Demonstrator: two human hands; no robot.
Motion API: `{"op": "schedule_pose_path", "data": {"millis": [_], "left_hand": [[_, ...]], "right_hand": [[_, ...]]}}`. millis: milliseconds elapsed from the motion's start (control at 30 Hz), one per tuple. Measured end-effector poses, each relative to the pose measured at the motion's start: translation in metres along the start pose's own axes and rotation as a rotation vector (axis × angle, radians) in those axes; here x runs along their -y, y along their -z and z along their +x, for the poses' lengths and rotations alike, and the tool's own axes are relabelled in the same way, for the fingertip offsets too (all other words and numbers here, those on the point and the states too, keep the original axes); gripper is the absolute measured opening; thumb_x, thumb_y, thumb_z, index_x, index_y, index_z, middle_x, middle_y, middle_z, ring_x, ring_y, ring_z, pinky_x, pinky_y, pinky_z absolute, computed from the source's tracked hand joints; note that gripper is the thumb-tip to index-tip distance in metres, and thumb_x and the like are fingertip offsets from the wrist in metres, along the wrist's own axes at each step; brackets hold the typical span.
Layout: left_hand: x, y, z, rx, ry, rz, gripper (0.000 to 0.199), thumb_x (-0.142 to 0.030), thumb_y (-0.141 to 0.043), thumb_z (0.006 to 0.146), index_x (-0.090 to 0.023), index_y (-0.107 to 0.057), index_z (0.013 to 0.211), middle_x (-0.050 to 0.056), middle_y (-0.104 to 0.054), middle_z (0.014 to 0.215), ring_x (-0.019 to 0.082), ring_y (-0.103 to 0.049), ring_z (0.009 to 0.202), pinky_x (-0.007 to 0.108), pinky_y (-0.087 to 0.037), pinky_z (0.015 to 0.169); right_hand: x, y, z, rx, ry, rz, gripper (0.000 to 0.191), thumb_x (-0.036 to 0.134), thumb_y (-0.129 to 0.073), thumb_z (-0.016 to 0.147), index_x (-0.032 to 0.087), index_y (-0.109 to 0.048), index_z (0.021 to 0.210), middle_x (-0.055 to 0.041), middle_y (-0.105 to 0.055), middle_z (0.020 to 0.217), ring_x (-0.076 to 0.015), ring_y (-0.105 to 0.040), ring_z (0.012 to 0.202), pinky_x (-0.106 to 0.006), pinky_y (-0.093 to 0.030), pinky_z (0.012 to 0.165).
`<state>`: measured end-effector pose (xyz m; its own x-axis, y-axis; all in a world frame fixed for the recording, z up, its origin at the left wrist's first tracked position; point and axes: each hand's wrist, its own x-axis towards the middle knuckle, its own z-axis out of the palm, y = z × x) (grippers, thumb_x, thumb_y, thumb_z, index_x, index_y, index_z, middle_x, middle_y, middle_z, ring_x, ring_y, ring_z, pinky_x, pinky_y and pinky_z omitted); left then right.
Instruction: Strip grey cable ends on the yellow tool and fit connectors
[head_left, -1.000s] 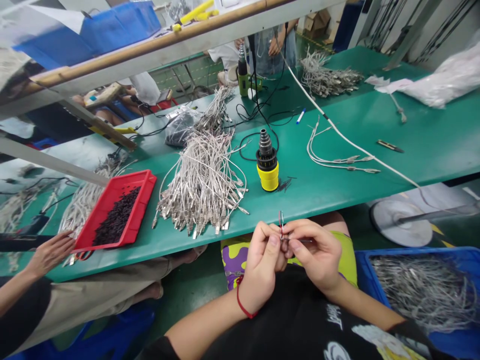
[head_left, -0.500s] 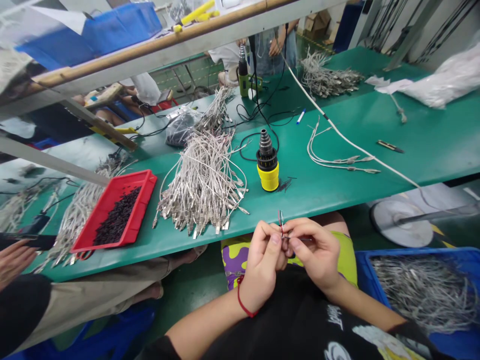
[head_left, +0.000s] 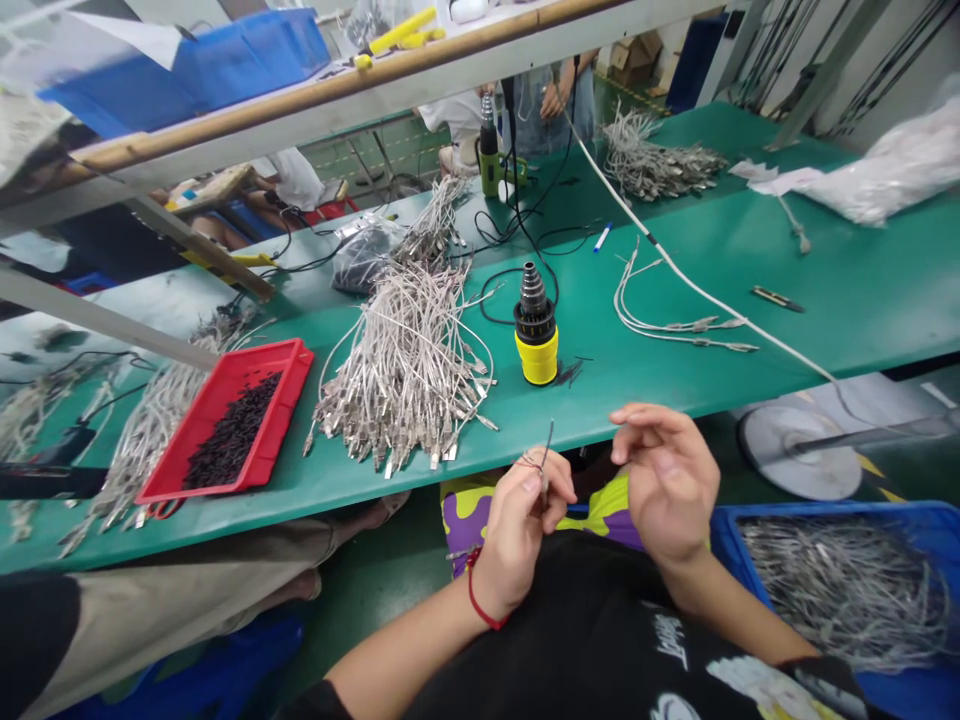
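Near the table's front edge, my left hand [head_left: 521, 510] pinches a thin cable [head_left: 550, 440] whose fine wires stick out above the fingers. My right hand [head_left: 670, 480] is held apart to the right, its fingers spread and curved with nothing visible in them. Beyond the hands, a yellow and black heat gun [head_left: 536, 350] stands nozzle up on the green table [head_left: 600, 400]. A large pile of white cables with metal plugs [head_left: 405, 370] lies left of it.
A red tray [head_left: 296, 400] of small black pieces is at the left. A blue bin [head_left: 731, 530] of cables sits at the lower right. Loose cables [head_left: 675, 325], a cutter [head_left: 778, 298] and a pen [head_left: 602, 237] lie on the table. A shelf beam [head_left: 300, 100] crosses above.
My right hand has let go and moved right, away from my left hand, its fingers opening. My left hand has shifted slightly left with the cable. The other person's hand at far left has gone from view.
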<state>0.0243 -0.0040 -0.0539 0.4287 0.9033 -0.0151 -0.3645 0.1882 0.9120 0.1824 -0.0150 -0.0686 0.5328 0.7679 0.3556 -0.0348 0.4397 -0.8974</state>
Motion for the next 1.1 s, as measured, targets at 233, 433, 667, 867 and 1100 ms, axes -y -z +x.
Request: {"op": "schedule_pose_path", "data": {"millis": [233, 433, 667, 867, 1100], "left_hand": [[-0.016, -0.004, 0.006, 0.077, -0.077, 0.436, 0.025, -0.033, -0.054, 0.102, -0.018, -0.069, 0.088, 0.006, -0.058, 0.091, 0.022, -0.054, 0.088, 0.033, -0.043, 0.082], [-0.013, 0.0, 0.006, 0.043, -0.077, 0.428, 0.018, -0.03, -0.06, 0.1, -0.019, -0.073, 0.094, 0.008, -0.061, 0.096, 0.022, -0.059, 0.09, 0.034, -0.047, 0.083], [-0.016, 0.001, 0.007, -0.023, -0.067, 0.424, 0.02, -0.029, -0.064, 0.097, -0.019, -0.075, 0.084, 0.007, -0.061, 0.089, 0.02, -0.06, 0.083, 0.03, -0.049, 0.073], [-0.011, 0.003, 0.01, -0.06, -0.008, 0.296, 0.015, -0.029, -0.073, 0.091, -0.017, -0.072, 0.082, 0.004, -0.061, 0.087, 0.018, -0.059, 0.081, 0.03, -0.048, 0.075], [-0.003, -0.001, 0.018, -0.191, 0.079, -0.186, 0.018, -0.017, -0.084, 0.079, -0.015, -0.066, 0.078, 0.0, -0.053, 0.095, 0.012, -0.056, 0.084, 0.022, -0.047, 0.076]], "right_hand": [[0.039, 0.016, 0.021, 0.522, 0.721, -0.666, 0.053, 0.025, -0.075, 0.082, 0.04, -0.064, 0.131, -0.0028, -0.071, 0.131, -0.0266, -0.066, 0.092, -0.044, -0.053, 0.075], [0.039, 0.025, 0.029, 0.593, 0.767, -0.975, 0.053, 0.023, -0.078, 0.084, 0.035, -0.065, 0.134, 0.0003, -0.077, 0.119, -0.0238, -0.064, 0.079, -0.045, -0.046, 0.076], [0.022, 0.007, -0.002, 0.462, 0.193, -0.578, 0.019, 0.014, -0.069, 0.091, 0.027, -0.071, 0.105, -0.0028, -0.076, 0.092, -0.0216, -0.067, 0.079, -0.039, -0.052, 0.073], [0.024, -0.004, -0.013, 0.326, -0.138, -0.307, 0.007, 0.02, -0.07, 0.092, 0.025, -0.075, 0.089, -0.0036, -0.074, 0.086, -0.0205, -0.07, 0.081, -0.032, -0.057, 0.068], [0.005, -0.007, -0.016, 0.263, -0.266, -0.194, 0.006, 0.026, -0.077, 0.087, 0.027, -0.082, 0.09, -0.0044, -0.079, 0.093, -0.021, -0.073, 0.081, -0.032, -0.063, 0.07]]}}
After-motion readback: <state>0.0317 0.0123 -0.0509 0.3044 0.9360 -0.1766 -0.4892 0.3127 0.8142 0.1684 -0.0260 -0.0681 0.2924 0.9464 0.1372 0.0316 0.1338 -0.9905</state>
